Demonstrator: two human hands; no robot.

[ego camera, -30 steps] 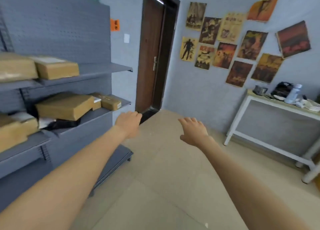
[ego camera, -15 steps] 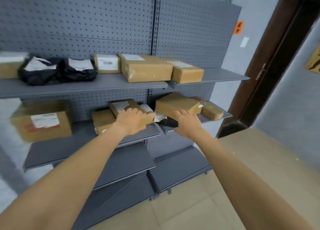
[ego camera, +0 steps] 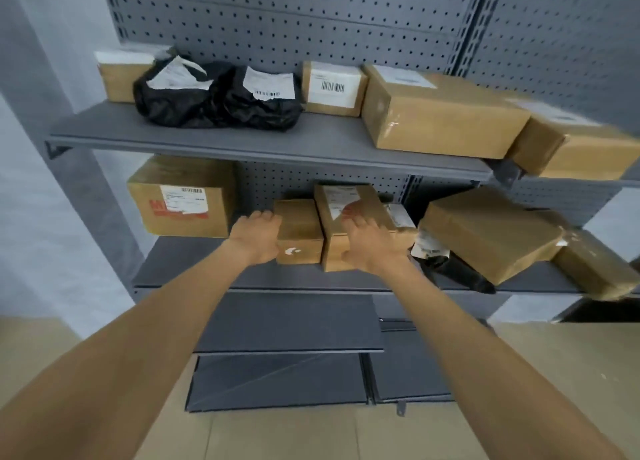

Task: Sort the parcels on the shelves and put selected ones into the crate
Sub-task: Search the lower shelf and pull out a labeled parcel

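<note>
Brown corrugated cardboard dominates the head view, the only view supplied: parcels line two grey steel shelves [ego camera: 263,140] fixed to a perforated back panel. On the lower shelf, the left hand [ego camera: 256,237] lies against the left side of a small squat cardboard box [ego camera: 299,232], fingers fairly straight and loosely spread, pinching nothing. The right hand [ego camera: 372,243] rests on a longer cardboard box with a white label [ego camera: 346,213], standing just beside the small one; its fingers lie extended over the top face, with no curl around an edge visible. Such flanking placement suggests the pair is about to be squared up or one drawn out, though neither is yet lifted. A large cardboard box with red print [ego camera: 180,199] sits well to the left; two black plastic mailer bags [ego camera: 214,95] occupy the upper shelf. No crate is visible.
</note>
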